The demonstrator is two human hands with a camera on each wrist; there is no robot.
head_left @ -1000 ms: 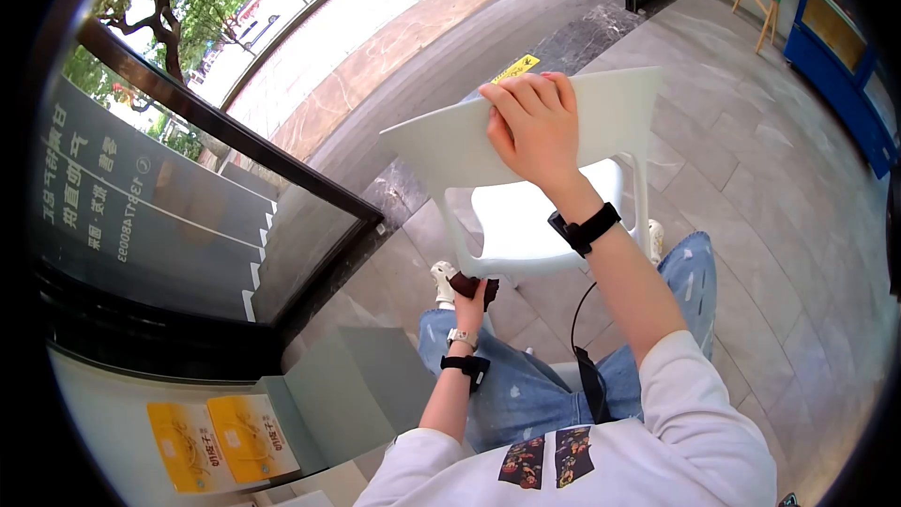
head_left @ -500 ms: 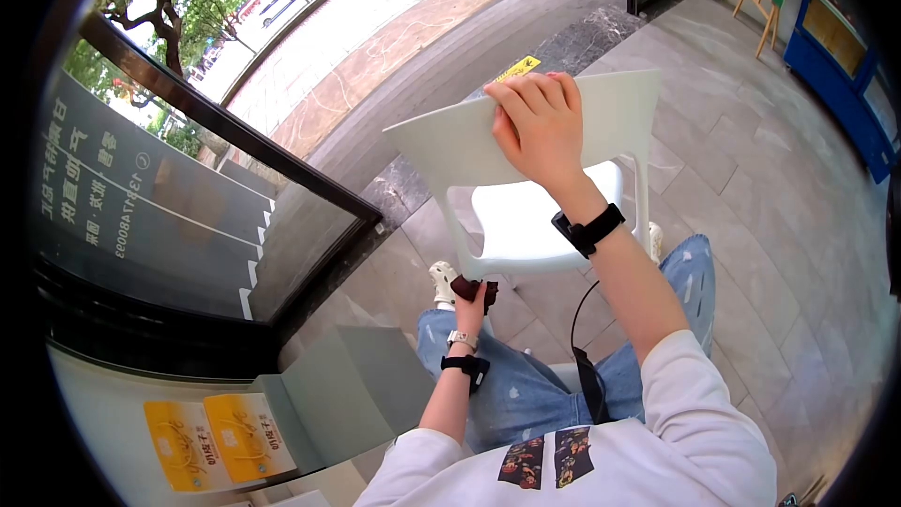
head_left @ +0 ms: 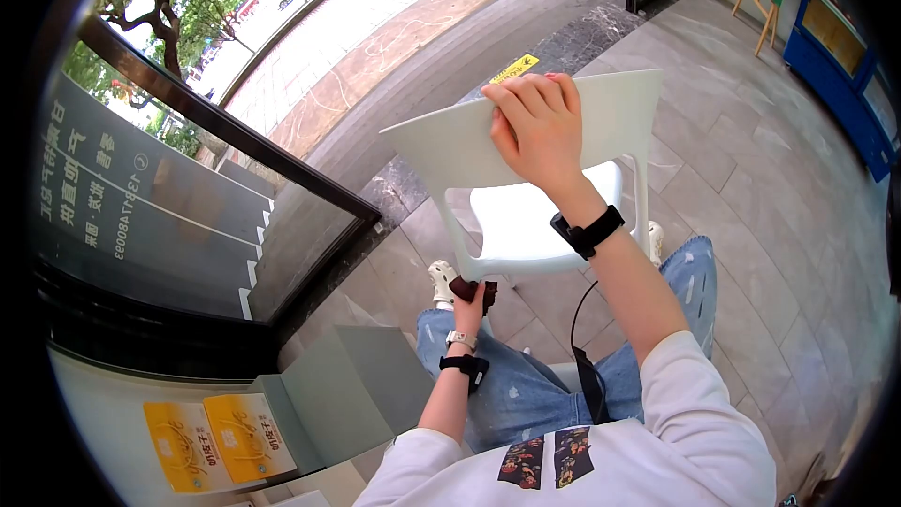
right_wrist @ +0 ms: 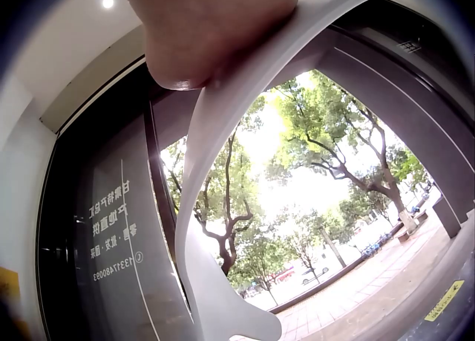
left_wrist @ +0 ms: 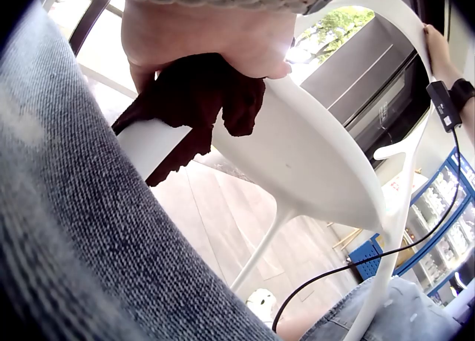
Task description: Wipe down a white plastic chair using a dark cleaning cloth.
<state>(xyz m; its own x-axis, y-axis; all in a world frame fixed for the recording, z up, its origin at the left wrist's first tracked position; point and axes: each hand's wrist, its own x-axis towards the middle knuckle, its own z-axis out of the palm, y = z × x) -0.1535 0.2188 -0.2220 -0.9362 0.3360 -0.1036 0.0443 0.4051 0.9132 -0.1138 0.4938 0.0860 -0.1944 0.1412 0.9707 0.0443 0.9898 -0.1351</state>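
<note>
A white plastic chair (head_left: 441,145) stands between the person's legs, its backrest towards the top of the head view. The right hand (head_left: 544,131) grips the backrest's top edge, fingers curled over it. Low at the chair's left side, the left hand (head_left: 471,305) holds a dark maroon cloth (head_left: 464,288). In the left wrist view that cloth (left_wrist: 194,96) is wrapped about a white chair leg (left_wrist: 151,146) under the left hand (left_wrist: 208,33), beside the seat's underside (left_wrist: 304,151). The right wrist view shows the right hand (right_wrist: 215,29) on the white frame (right_wrist: 194,163); its fingertips are hidden.
A black-framed glass door (head_left: 235,145) stands at the left, with a grey box-like unit (head_left: 352,390) and yellow packages (head_left: 249,437) below it. A blue cabinet (head_left: 835,66) and an easel (head_left: 758,5) are at the upper right. A black cable (head_left: 574,319) hangs near the legs.
The left hand and cloth have shifted very slightly by the chair leg. The right hand keeps its hold on the backrest, and the chair has barely moved.
</note>
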